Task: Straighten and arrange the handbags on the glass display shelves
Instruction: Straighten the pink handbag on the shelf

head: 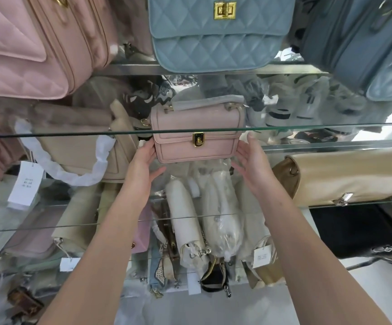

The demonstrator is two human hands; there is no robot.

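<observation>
A small pale pink handbag with a gold clasp stands upright on a glass shelf, in the middle of the view. My left hand lies against its lower left side. My right hand is at its lower right side, fingers extended, thumb up along the bag's edge. Both hands flank the bag; whether they grip it firmly is unclear. A beige bag with a white wrapped handle sits to its left, and a tan bag lies to its right.
On the shelf above stand a light blue quilted bag, a large pink quilted bag and a grey-blue bag. Below, several plastic-wrapped cream bags, paper tags and a black bag fill lower glass shelves.
</observation>
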